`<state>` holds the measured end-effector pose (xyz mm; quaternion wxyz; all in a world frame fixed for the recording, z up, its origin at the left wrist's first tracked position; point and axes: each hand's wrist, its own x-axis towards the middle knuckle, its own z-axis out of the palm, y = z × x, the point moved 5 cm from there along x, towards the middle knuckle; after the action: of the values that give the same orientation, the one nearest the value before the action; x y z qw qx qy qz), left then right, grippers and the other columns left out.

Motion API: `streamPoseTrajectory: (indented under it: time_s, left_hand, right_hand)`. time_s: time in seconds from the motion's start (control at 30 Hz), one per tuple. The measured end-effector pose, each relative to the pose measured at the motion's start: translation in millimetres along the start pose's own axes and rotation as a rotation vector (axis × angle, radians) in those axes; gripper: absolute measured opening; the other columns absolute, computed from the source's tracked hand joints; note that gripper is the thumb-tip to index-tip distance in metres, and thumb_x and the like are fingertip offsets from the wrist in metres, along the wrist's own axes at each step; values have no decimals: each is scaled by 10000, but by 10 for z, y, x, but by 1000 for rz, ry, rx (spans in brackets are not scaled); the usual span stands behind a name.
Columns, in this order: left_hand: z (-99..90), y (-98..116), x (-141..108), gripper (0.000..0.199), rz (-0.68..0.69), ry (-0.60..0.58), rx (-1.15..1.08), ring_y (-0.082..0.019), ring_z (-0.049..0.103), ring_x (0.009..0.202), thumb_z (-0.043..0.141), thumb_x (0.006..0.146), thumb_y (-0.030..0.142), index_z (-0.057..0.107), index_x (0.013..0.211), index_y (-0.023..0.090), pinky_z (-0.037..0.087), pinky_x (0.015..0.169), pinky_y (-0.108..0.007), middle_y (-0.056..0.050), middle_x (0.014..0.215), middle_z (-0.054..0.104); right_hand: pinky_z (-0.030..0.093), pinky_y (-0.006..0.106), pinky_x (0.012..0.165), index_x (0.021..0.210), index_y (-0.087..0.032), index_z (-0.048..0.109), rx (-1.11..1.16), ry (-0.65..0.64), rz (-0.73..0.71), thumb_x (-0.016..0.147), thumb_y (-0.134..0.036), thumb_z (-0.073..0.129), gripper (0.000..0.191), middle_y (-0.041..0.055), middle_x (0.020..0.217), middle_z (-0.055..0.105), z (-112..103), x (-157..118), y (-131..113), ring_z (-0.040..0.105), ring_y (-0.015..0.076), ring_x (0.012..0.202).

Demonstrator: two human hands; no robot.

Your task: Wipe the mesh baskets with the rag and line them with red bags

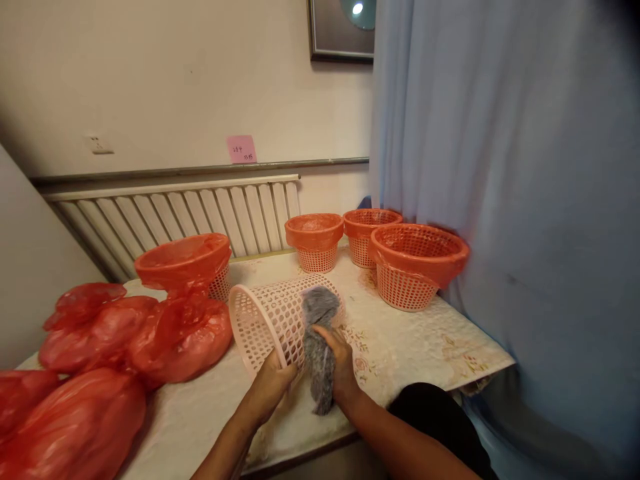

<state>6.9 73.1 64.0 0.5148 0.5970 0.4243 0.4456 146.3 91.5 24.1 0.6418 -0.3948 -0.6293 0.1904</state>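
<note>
A pale pink plastic basket [280, 300] with a lattice wall lies tipped on its side, its mouth turned to the left. My left hand [270, 387] is closed on the near part of its rim. In my right hand [340, 360] is a grey, fuzzy cloth [320, 347], pressed against the outside of the basket near its base. My right fingers are partly hidden by the cloth.
Baskets lined with red bags [315, 233], [373, 223], [417, 267] stand along the back and right of the table [415, 347]. Another lined basket [183, 260] is at left, behind several filled red bags [90, 327]. A blue curtain [525, 200] borders the right.
</note>
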Motion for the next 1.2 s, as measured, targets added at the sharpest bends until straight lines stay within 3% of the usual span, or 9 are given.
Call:
streamPoseTrajectory:
  time_s: [0.1, 0.2, 0.27, 0.43, 0.63, 0.83, 1.0, 1.07, 1.2]
  left_hand:
    - [14, -94, -42, 255, -61, 6, 16, -225, 649, 846, 585, 654, 139, 698, 883, 151, 498, 875, -364, -21, 826, 726]
    - [40, -205, -102, 160, -114, 27, 33, -205, 625, 715, 561, 644, 121, 672, 752, 159, 517, 809, -355, 13, 636, 665]
    - [61, -255, -133, 191, -86, 20, 57, -225, 635, 776, 539, 641, 107, 677, 762, 158, 509, 851, -369, 1, 661, 681]
    - [91, -421, -190, 466, -28, -75, 117, -279, 577, 1148, 481, 605, 80, 712, 1002, 159, 378, 1078, -414, -41, 1057, 737]
    - [34, -575, -227, 563, -46, -113, 147, -270, 464, 1323, 489, 650, 100, 666, 1182, 153, 278, 1159, -437, -54, 1226, 687]
    - [-38, -556, -210, 616, -44, -116, 167, -274, 465, 1325, 480, 622, 90, 655, 1209, 160, 237, 1180, -441, -46, 1276, 662]
    - [-67, -408, -210, 587, -39, -88, 118, -281, 516, 1270, 475, 620, 81, 683, 1160, 173, 275, 1156, -458, -41, 1202, 703]
    - [-51, -301, -207, 559, -33, -85, 84, -281, 528, 1253, 479, 622, 81, 700, 1125, 184, 300, 1139, -456, -36, 1158, 722]
    - [-32, -161, -185, 532, -78, -57, 45, -295, 567, 1176, 496, 591, 83, 717, 1061, 200, 406, 1045, -456, -32, 1017, 760]
  right_hand:
    - [464, 339, 783, 1158, -257, 668, -158, -205, -320, 920, -255, 524, 278, 53, 862, 652, 98, -38, -375, 550, 209, 876]
    - [450, 351, 740, 1138, -225, 671, -301, -216, -453, 939, -276, 491, 272, 69, 815, 613, 137, -44, -528, 512, 219, 830]
    - [444, 353, 739, 1148, -218, 665, -368, -190, -467, 948, -259, 466, 285, 76, 834, 616, 135, -7, -550, 502, 221, 829]
    - [442, 349, 782, 1198, -221, 641, -421, -133, -360, 947, -232, 445, 318, 76, 882, 636, -31, 250, -357, 509, 223, 876]
    - [430, 349, 884, 1204, -200, 637, -479, 77, -21, 884, -121, 368, 425, 77, 1063, 675, -419, 560, 264, 541, 214, 962]
    - [403, 351, 998, 1222, -150, 621, -286, 421, 266, 809, -177, 342, 499, 100, 1198, 649, -577, 415, 693, 566, 215, 1103]
    - [463, 327, 925, 1186, -110, 628, -85, 523, 540, 778, -209, 382, 486, 109, 1096, 692, -564, 162, 864, 631, 218, 1000]
    - [466, 329, 929, 1199, -112, 619, -73, 466, 488, 777, -187, 382, 490, 107, 1108, 686, -498, 93, 759, 630, 213, 1008]
    - [414, 371, 1018, 1221, -189, 612, -79, 251, 202, 814, -118, 369, 480, 70, 1206, 638, -234, -34, 301, 569, 197, 1128]
